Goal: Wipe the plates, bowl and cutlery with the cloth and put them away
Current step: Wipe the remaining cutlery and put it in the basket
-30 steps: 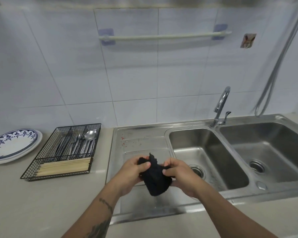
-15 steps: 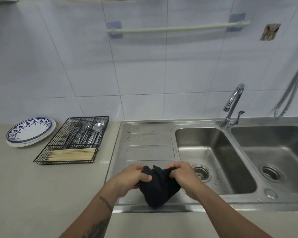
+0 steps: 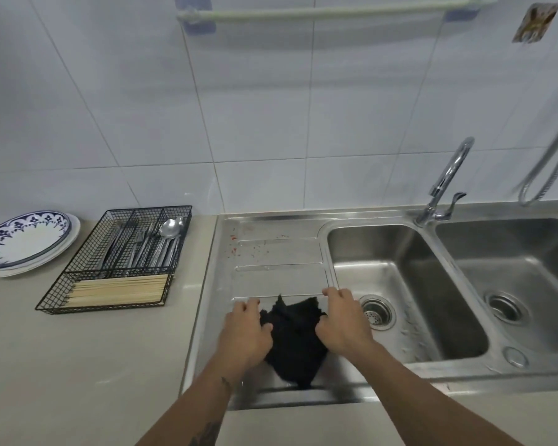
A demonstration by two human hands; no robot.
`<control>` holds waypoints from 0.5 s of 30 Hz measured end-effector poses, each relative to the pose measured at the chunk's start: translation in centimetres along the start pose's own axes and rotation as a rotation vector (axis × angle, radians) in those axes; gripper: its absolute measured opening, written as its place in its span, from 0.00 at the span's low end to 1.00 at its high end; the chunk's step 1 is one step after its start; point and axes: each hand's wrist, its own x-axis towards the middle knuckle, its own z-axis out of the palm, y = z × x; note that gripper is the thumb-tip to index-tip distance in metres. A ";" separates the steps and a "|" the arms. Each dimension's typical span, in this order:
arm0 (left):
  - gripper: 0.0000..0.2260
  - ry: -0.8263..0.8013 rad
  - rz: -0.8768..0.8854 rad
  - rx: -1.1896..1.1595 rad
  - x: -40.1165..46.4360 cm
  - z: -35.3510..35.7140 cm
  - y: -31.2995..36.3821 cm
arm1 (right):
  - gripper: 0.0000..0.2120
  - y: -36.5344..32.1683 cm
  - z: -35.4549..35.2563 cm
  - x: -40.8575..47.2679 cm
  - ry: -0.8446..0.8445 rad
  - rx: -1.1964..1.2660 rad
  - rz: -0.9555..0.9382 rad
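Note:
A black cloth (image 3: 295,342) hangs bunched over the near part of the steel drainboard (image 3: 271,252). My left hand (image 3: 245,333) grips its left edge and my right hand (image 3: 342,326) grips its right edge, with the cloth stretched between them. Blue-patterned plates (image 3: 23,243) are stacked on the counter at the far left. Beside them stands a black wire tray (image 3: 78,252) holding metal cutlery (image 3: 155,246) in its rear compartments and wooden chopsticks (image 3: 120,289) in its front one. No bowl is in view.
A double steel sink (image 3: 409,275) lies to the right, with a tap (image 3: 448,178) behind it and a hose (image 3: 554,162) at the far right. A towel rail (image 3: 329,12) is fixed to the tiled wall. Beige counter (image 3: 78,365) spreads to the left.
My hands have lowered the cloth toward the drainboard and moved apart, spreading it. The view has shifted right and down.

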 end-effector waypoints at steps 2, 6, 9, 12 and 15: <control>0.21 0.116 0.196 0.097 0.0 1.0 -0.5 | 0.24 -0.3 1.3 -0.9 0.048 -0.057 -0.201; 0.26 -0.018 0.423 0.325 0.0 3.5 -1.6 | 0.30 1.2 4.6 -2.2 -0.174 -0.247 -0.329; 0.29 -0.151 0.416 0.414 0.1 4.4 -2.5 | 0.31 3.0 5.6 -2.4 -0.272 -0.413 -0.293; 0.29 -0.173 0.412 0.440 0.2 4.7 -2.4 | 0.30 3.4 5.3 -2.0 -0.247 -0.485 -0.295; 0.30 -0.193 0.410 0.437 0.3 5.0 -1.6 | 0.33 4.0 5.2 -1.9 -0.252 -0.508 -0.253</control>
